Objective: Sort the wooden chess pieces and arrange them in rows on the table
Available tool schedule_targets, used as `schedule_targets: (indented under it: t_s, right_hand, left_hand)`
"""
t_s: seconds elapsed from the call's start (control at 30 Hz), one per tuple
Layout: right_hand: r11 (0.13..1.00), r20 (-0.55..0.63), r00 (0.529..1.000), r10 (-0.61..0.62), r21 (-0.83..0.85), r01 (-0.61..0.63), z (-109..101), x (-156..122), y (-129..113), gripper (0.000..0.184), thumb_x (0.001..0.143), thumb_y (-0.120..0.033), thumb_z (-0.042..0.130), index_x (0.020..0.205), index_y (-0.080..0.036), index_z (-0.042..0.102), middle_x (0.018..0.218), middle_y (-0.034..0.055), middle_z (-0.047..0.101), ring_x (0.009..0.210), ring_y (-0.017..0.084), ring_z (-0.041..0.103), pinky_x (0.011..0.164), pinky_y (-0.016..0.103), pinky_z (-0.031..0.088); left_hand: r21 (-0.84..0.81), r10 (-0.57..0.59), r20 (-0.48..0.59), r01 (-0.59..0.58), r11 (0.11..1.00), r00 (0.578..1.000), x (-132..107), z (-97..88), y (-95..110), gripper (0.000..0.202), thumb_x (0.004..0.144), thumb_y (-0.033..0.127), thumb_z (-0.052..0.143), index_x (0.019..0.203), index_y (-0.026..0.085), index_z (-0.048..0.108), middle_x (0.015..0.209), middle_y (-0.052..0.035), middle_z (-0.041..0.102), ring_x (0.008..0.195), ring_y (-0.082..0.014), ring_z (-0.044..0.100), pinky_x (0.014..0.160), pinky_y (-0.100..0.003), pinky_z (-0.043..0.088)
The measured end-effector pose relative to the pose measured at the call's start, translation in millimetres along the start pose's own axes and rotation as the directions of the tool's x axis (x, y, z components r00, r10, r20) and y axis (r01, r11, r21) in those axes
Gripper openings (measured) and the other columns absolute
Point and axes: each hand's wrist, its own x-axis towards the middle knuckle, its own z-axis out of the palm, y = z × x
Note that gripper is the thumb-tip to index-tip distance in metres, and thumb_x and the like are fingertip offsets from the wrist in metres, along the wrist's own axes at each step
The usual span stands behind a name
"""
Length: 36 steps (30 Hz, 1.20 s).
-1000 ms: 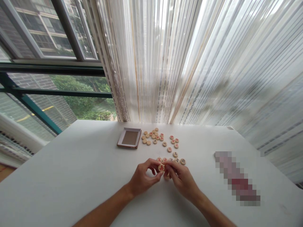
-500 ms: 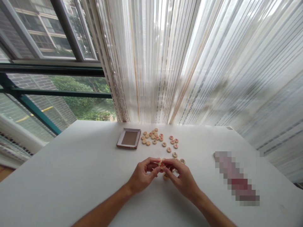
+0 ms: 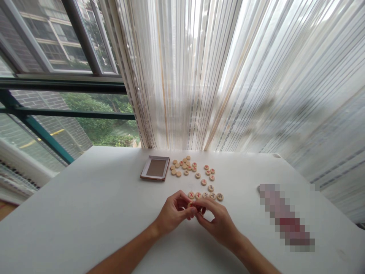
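My left hand pinches a round wooden Chinese chess piece with a red mark, held tilted just above the table. My right hand meets it from the right, its curled fingertips against the same piece; what lies under those fingers is partly hidden. Just beyond my fingers runs a row of chess pieces, among them a red-marked one and a black-marked one at its right end. A single black-marked piece lies behind the row.
Farther back, loose chess pieces are scattered, some face down. Left of them sits an open shallow box with a brown inside. A blurred-out pinkish object lies on the white table to the right. Curtains hang along the far edge.
The held piece has come slightly down and left, and its red face has tipped from view. My hands have dropped a little toward me, uncovering the row of pieces behind them.
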Motion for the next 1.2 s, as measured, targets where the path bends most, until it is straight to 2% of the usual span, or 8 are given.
schedule_targets:
  t_s: [0.17,0.33,0.5,0.7,0.9,0.97,1.07,1.2]
  right_hand:
    - [0.999,0.032,0.999,0.008,-0.034,-0.006,1.8,-0.9,1.3,0.016,0.089,-0.017,0.059,0.102,-0.024,0.067,0.086,0.0041,0.067,0.074,0.016,0.061,0.069,0.028,0.053]
    - [0.999,0.014,1.000,0.007,-0.033,-0.006,2.8,-0.9,6.9,0.022,0.089,-0.019,0.061,0.110,-0.024,0.065,0.085,0.0038,0.067,0.073,0.016,0.062,0.068,0.028,0.054]
    - [0.999,-0.009,1.000,0.009,-0.032,-0.009,2.1,0.0,8.5,0.022,0.091,-0.020,0.058,0.111,-0.024,0.064,0.086,0.0042,0.067,0.073,0.016,0.063,0.068,0.027,0.054]
    - [0.997,-0.064,0.997,0.046,-0.063,-0.050,-1.1,0.9,9.1,0.025,0.092,-0.025,0.058,0.116,-0.023,0.064,0.089,0.0051,0.069,0.072,0.016,0.063,0.068,0.028,0.054]
    - [0.994,-0.066,0.992,0.105,-0.005,-0.105,-3.4,1.4,4.7,0.024,0.093,-0.027,0.057,0.116,-0.023,0.064,0.093,0.0059,0.070,0.074,0.016,0.064,0.069,0.028,0.054]
    - [0.991,-0.057,0.989,0.133,0.025,-0.132,-3.5,1.7,4.3,0.022,0.093,-0.027,0.057,0.114,-0.023,0.065,0.093,0.0055,0.071,0.074,0.016,0.065,0.068,0.027,0.054]
    - [0.980,-0.040,0.981,0.190,0.072,-0.186,-2.7,1.7,5.8,0.017,0.091,-0.029,0.061,0.105,-0.021,0.066,0.087,0.0036,0.071,0.070,0.015,0.065,0.065,0.025,0.053]
    - [0.961,-0.035,0.963,0.266,0.087,-0.262,-0.9,0.1,8.7,0.014,0.087,-0.033,0.068,0.087,-0.019,0.068,0.073,0.0009,0.070,0.063,0.014,0.063,0.058,0.023,0.049]
  left_hand:
    - [0.023,-0.013,-0.033,0.014,1.000,0.999,-1.5,2.3,1.5,0.034,0.078,0.037,0.078,0.079,0.015,0.052,0.068,-0.0051,0.073,0.055,-0.0129,0.065,0.054,-0.023,0.051]
    - [0.116,-0.009,-0.055,0.015,0.993,0.998,-1.3,2.1,3.3,0.034,0.086,0.046,0.066,0.082,0.014,0.057,0.067,-0.0049,0.072,0.056,-0.0143,0.067,0.054,-0.024,0.052]
    - [0.133,-0.001,-0.027,0.005,0.991,1.000,-0.4,1.3,1.3,0.038,0.094,0.050,0.052,0.088,0.013,0.058,0.068,-0.0038,0.069,0.058,-0.0146,0.067,0.054,-0.024,0.052]
    - [0.152,0.032,0.027,-0.036,0.988,0.999,-2.5,2.8,2.7,0.037,0.091,0.042,0.062,0.115,0.015,0.056,0.088,-0.0087,0.072,0.075,-0.0173,0.068,0.060,-0.025,0.053]
    - [0.218,0.057,0.028,-0.062,0.974,0.998,-5.1,4.2,5.3,0.036,0.090,0.039,0.063,0.118,0.017,0.055,0.092,-0.0090,0.072,0.078,-0.0187,0.069,0.062,-0.026,0.055]
    - [0.294,0.086,0.030,-0.091,0.952,0.996,-6.0,4.0,7.0,0.034,0.090,0.036,0.064,0.118,0.018,0.056,0.092,-0.0081,0.072,0.078,-0.0185,0.070,0.063,-0.026,0.055]
    - [0.453,0.173,0.057,-0.180,0.873,0.983,-7.4,3.0,8.9,0.029,0.090,0.031,0.064,0.115,0.019,0.059,0.096,-0.0072,0.073,0.078,-0.0174,0.070,0.067,-0.027,0.057]
    - [0.556,0.280,0.173,-0.328,0.764,0.944,-9.1,2.0,8.1,0.024,0.089,0.022,0.063,0.113,0.021,0.062,0.098,-0.0053,0.073,0.078,-0.0154,0.069,0.071,-0.026,0.057]
